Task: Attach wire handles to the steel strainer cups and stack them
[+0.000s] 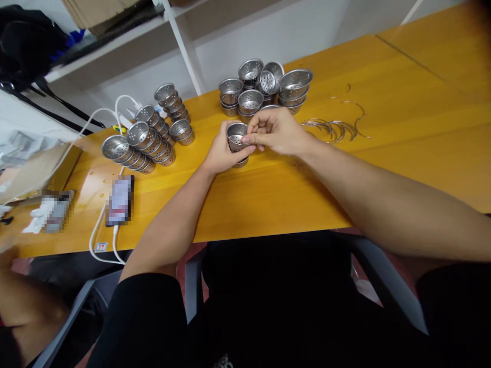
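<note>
My left hand (220, 156) cups a small perforated steel strainer cup (236, 135) above the yellow table (291, 199), fingers wrapped round its side. My right hand (278, 132) is closed in a pinch at the cup's rim; what the fingertips hold is too small to make out. Just behind the hands stands a pile of the same steel cups (264, 87). Thin bent wire handles (335, 128) lie to the right of my right hand.
Rows of stacked cups (148, 138) lie on their sides at the left. A phone (119, 200) and a white cable (100, 225) rest near the front edge. Another person's arm (23, 301) shows at lower left. A white shelf frame (184, 46) stands behind the table.
</note>
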### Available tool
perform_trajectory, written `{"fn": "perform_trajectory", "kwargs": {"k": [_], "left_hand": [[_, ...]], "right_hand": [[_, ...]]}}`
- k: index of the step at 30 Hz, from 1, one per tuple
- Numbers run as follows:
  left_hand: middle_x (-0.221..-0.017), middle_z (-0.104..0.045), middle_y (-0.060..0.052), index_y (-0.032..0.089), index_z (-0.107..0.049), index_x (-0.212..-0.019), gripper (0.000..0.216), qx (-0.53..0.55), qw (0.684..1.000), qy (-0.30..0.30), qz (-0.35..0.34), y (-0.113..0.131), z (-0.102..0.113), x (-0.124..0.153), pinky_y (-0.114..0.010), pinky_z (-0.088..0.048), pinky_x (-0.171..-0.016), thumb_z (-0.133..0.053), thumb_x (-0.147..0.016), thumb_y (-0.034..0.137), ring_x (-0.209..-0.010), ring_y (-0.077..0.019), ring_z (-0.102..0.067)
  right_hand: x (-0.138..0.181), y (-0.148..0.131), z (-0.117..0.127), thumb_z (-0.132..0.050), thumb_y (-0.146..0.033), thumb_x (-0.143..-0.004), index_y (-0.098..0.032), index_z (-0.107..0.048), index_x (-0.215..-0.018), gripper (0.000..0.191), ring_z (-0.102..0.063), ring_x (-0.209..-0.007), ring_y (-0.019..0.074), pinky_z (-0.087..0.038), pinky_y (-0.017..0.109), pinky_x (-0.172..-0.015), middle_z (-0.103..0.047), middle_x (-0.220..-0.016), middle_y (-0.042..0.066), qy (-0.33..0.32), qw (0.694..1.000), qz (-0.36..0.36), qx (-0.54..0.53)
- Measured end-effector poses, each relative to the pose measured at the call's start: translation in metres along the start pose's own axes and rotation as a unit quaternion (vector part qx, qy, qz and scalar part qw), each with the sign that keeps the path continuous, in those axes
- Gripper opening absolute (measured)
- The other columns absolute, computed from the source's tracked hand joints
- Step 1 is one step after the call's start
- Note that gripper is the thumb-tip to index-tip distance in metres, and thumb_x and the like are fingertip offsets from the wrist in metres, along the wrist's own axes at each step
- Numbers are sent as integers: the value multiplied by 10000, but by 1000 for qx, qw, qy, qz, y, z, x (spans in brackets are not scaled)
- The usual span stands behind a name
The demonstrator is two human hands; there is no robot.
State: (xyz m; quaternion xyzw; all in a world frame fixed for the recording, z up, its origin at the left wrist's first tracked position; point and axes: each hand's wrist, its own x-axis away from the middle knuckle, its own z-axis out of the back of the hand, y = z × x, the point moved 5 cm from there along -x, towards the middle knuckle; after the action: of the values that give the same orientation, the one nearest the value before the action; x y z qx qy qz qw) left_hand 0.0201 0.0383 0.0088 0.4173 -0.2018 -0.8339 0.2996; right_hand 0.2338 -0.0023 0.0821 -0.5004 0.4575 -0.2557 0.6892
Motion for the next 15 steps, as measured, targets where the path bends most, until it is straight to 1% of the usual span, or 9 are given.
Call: {"fn": "perform_trajectory", "kwargs": {"k": [3,6,11,15], "left_hand": [[-1562,-773,-141,297,-538,-1675,950,7,1000,2,8,1,0,-1,-629,-700,-1329,-990,-1048,849,-1437,-368,-853],[-1541,-781,-133,295,-558,-1656,970,7,1000,0,19,5,2,-3,-636,-683,-1342,-1013,-1017,865,-1426,-367,-849],[-1506,-789,-141,280,-581,-1636,897,-1,999,-3,37,10,3,-5,-684,-658,-1382,-1013,-1034,787,-1457,-394,-830],[-1532,-773,-142,280,-565,-1647,908,0,1000,-7,28,7,2,-5,-667,-653,-1383,-1021,-1032,768,-1460,-384,-822]], "right_hand": [[0,2,-1,-1258,-738,-831,-285,-798,-898,649,-572,-569,169,-501,372,-511,-695,-703,-12,10,1000,3,2],[0,3,-1,-1252,-763,-827,-291,-791,-888,662,-541,-555,163,-475,374,-496,-673,-688,-20,9,1000,1,1],[0,2,1,-1251,-787,-805,-292,-803,-871,671,-535,-564,172,-458,379,-506,-660,-677,-16,8,1000,-8,12],[0,1,2,-1221,-834,-822,-293,-814,-862,678,-544,-570,176,-439,370,-512,-667,-668,-13,10,1000,0,15]]}}
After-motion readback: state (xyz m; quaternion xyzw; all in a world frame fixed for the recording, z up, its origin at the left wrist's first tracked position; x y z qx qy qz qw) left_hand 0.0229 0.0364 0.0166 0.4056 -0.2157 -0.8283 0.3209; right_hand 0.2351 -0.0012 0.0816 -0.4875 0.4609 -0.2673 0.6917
